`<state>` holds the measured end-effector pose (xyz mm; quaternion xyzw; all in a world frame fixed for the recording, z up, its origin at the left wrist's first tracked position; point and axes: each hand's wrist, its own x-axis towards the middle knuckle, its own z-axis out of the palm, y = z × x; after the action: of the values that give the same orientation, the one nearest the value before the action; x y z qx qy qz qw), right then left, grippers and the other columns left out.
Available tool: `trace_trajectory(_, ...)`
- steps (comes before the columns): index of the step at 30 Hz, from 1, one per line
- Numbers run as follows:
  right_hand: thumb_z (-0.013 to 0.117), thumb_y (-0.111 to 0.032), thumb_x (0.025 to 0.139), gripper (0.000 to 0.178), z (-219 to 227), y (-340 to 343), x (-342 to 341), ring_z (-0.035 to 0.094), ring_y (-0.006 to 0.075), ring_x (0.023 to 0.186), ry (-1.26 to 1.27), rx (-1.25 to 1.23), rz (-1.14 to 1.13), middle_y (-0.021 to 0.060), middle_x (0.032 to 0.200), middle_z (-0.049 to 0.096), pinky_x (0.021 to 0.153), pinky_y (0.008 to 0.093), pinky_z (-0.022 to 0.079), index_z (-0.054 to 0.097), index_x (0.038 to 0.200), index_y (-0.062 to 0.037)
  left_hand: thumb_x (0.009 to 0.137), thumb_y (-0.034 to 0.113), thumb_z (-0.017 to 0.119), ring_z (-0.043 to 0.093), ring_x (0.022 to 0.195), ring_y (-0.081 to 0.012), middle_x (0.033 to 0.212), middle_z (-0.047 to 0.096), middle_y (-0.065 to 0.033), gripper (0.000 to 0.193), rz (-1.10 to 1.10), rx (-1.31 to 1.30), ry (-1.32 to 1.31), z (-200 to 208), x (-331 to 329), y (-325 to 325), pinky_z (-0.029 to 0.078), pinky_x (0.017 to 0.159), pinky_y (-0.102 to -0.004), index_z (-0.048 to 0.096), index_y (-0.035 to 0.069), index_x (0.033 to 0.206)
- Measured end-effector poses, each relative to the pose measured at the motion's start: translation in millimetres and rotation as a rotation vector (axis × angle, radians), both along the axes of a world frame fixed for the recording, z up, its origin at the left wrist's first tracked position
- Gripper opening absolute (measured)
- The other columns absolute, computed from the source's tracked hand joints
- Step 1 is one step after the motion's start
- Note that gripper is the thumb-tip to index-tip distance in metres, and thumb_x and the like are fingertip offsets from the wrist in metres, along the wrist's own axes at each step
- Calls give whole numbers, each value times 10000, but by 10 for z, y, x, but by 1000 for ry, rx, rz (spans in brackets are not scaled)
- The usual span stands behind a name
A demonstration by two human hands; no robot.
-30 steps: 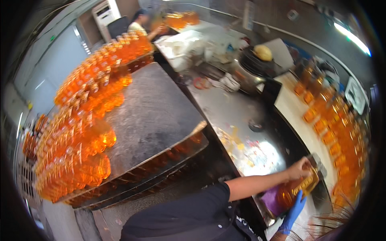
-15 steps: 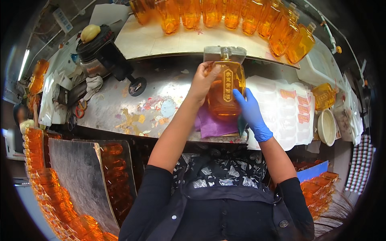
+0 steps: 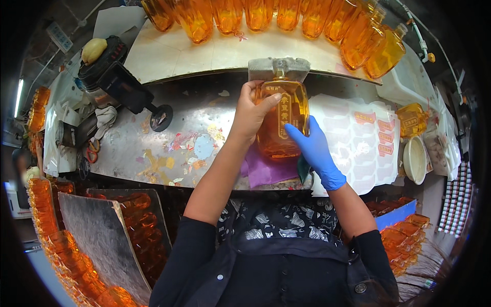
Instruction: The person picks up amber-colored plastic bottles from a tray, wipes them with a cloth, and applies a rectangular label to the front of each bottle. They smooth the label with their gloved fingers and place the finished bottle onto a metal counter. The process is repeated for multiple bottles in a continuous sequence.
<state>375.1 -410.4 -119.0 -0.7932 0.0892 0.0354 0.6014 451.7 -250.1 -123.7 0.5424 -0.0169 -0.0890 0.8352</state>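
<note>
An amber bottle (image 3: 271, 138) with gold lettering is held near the middle of the view, over the metal counter (image 3: 184, 110), its neck pointed toward twelve o'clock. Its upper left side is clasped by the bare left hand (image 3: 250, 111), the thumb laid across the front. Its right side is gripped by the right hand (image 3: 321, 153), which is covered by a blue glove, with the thumb placed on the front.

From the bottle, a grey block (image 3: 257, 69) is seen at twelve o'clock, just behind the neck; whether the two are touching cannot be told. A purple cloth (image 3: 268, 173) is spread at six o'clock, partly under the base. Label sheets (image 3: 353, 138) are laid between three and four o'clock, and a white bowl (image 3: 415, 160) is set beyond them. Farther off at twelve o'clock, a row of amber bottles (image 3: 258, 18) is stood on a pale shelf (image 3: 189, 61). Red-handled scissors (image 3: 92, 150) are placed at nine o'clock, below a crumpled rag (image 3: 106, 117).
</note>
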Motion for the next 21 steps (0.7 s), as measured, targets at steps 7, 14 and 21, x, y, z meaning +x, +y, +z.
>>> trace_trajectory(7,724,-396,815,559,-8,11,-2,606,177,942,-11,6,-15,120,1041,633,852,315,473,552,1160,9,815,111,725,558,1073,-169,1169,558,-129,562,17,-7,-37,-25,4,-19,447,949,-295,396,-27,1250)
trace_trajectory(14,722,-391,817,548,-3,-2,-7,609,168,947,12,-25,-10,118,1046,638,842,308,481,557,1157,7,812,109,729,562,1058,-170,1159,560,-131,555,19,-26,-53,-51,20,-23,458,935,-295,399,-31,1236)
trace_trajectory(21,722,-426,818,577,-34,-52,4,609,164,937,34,105,-44,118,1024,644,842,302,483,559,1154,13,816,197,754,583,1019,-161,1136,584,-102,624,-15,-51,48,1,-59,24,494,854,-297,379,-13,1269)
